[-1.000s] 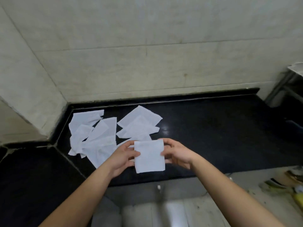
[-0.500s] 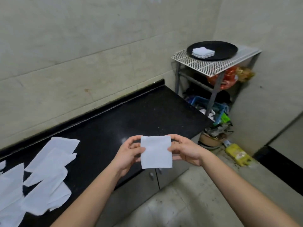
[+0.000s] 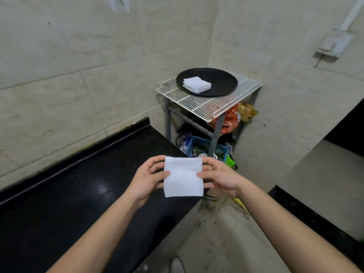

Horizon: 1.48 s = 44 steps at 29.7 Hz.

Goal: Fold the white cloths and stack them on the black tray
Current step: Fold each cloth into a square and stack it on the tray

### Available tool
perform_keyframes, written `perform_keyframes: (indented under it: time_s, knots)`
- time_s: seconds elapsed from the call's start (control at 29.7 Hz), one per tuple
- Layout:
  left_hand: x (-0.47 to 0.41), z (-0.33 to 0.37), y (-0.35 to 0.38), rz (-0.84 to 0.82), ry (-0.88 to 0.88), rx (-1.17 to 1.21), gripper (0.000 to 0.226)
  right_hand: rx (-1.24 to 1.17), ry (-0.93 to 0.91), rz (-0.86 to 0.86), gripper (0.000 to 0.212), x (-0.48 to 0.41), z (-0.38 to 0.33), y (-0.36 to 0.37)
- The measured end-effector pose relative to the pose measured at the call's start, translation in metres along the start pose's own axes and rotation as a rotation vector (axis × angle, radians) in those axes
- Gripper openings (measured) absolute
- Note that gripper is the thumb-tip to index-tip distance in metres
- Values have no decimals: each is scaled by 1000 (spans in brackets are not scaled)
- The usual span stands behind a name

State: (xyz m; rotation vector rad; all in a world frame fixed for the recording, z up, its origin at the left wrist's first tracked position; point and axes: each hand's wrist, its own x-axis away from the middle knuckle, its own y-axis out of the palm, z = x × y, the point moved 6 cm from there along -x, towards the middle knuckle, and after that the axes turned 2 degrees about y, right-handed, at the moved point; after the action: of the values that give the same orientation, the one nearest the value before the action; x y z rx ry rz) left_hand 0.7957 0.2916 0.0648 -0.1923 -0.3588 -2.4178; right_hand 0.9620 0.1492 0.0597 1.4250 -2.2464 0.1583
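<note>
I hold a folded white cloth (image 3: pixel 183 176) upright in the air over the right end of the black counter (image 3: pixel 69 198). My left hand (image 3: pixel 148 177) pinches its left edge and my right hand (image 3: pixel 218 177) pinches its right edge. Further ahead, a round black tray (image 3: pixel 222 79) rests on a white wire rack (image 3: pixel 208 103). A small stack of folded white cloths (image 3: pixel 196 85) lies on the tray's left half. The unfolded cloths are out of view.
The rack stands in the room's corner against tiled walls, on grey metal legs (image 3: pixel 216 131). Under it sit a blue crate (image 3: pixel 204 146), an orange bag (image 3: pixel 229 119) and clutter. Pale floor (image 3: pixel 226 239) lies to the right of the counter. A dark doorway (image 3: pixel 348 131) opens at right.
My view has swung right, from the spread cloths on the counter toward the rack and tray. Both hands kept hold of the folded cloth and carried it that way.
</note>
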Motion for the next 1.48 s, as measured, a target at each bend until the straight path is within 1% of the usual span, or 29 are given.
perform_keyframes:
  time_s: [0.13, 0.2, 0.34, 0.47, 0.61, 0.67, 0.74, 0.81, 0.91, 0.98, 1.04, 1.14, 1.31, 1.48]
  knots:
    - [-36, 22, 17, -25, 22, -24, 37, 64, -18, 22, 39, -14, -33, -22]
    - [-75, 42, 23, -38, 35, -28, 37, 59, -47, 53, 40, -35, -65, -41]
    - [-134, 75, 35, -62, 30, -46, 37, 49, -74, 63, 40, -65, -111, -68]
    - [-184, 98, 46, -36, 41, -37, 39, 45, -95, 64, 44, -99, -148, -92]
    - [-227, 113, 57, 11, 62, -43, 39, 102, -104, 66, 42, -134, -182, -115]
    - [-243, 118, 59, 52, 72, -27, 37, 122, -122, 97, 41, -149, -194, -124]
    - [-267, 125, 64, 97, 67, -6, 37, 131, -151, 101, 43, -171, -212, -138]
    - [-313, 134, 74, 187, 83, 0, 36, 145, -158, 65, 44, -212, -242, -165]
    - [-337, 143, 79, 251, 86, 49, 37, 146, -182, 92, 45, -236, -264, -180]
    - [-385, 143, 92, 367, 74, 61, 41, 148, -154, 55, 48, -281, -287, -213]
    - [-402, 147, 97, 415, 63, 70, 43, 164, -154, 54, 52, -307, -297, -226]
    - [-442, 151, 101, 534, 43, 89, 45, 188, -111, -30, 59, -358, -318, -243]
    - [-467, 150, 97, 598, 31, 116, 59, 196, -74, -102, 61, -402, -325, -248]
    - [-481, 137, 91, 689, -1, 85, 55, 220, -26, -170, 61, -433, -316, -253]
